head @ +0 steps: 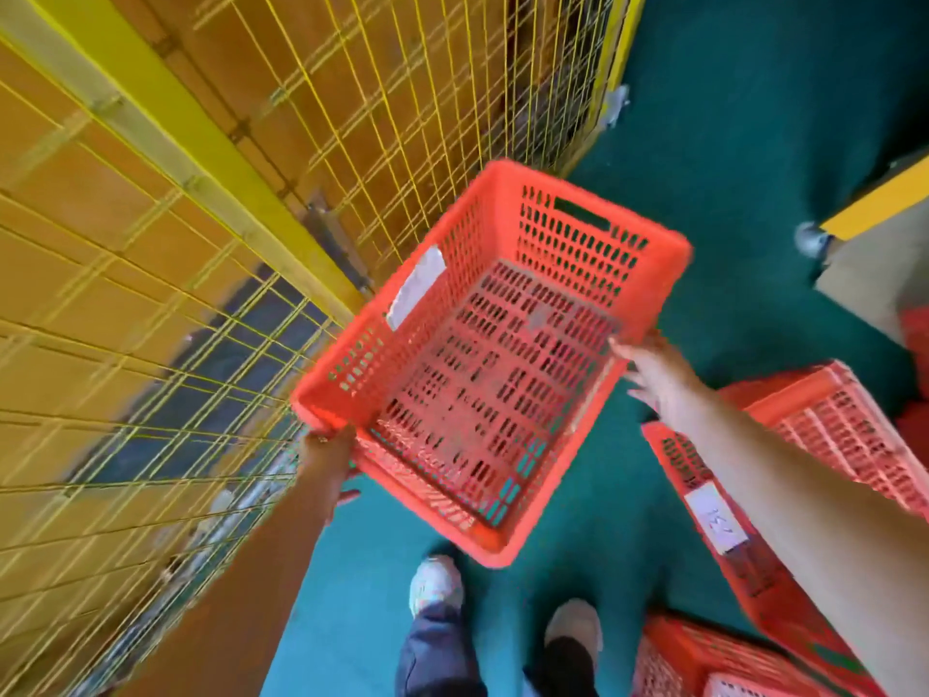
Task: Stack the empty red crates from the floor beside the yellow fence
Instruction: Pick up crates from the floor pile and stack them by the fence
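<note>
From the head camera we look down on an empty red crate (482,374), held off the green floor (714,123) in the middle of the view. It is tilted so that its open top faces us. It hangs just right of the yellow fence (166,274), a wire-mesh panel that fills the left side, with brown cartons showing through the mesh. The crate's walls and bottom are perforated. A handle slot (582,214) sits in the far end wall and a white label (417,286) is stuck on the left long wall. Our left hand (329,447) holds the near left corner of the crate from below. Most of its fingers are hidden under the rim, and one fingertip curls into sight beneath the crate. Our right hand (648,369) is at the right long rim with its fingers straight and spread, blurred. One fingertip lies at the rim's edge, though we cannot tell whether it presses there. To the near right, under the right forearm, a second red crate (824,420) stands on the floor. It carries a paper tag (716,515) with handwriting too smeared to read. More red crates (704,661) lie at the near right edge. Between them and the fence we see our two pale shoes (435,583) on the floor and dark blue trousers (437,656) above them. At the far right a grey castor (810,238) sits under a yellow-edged frame (874,203).
</note>
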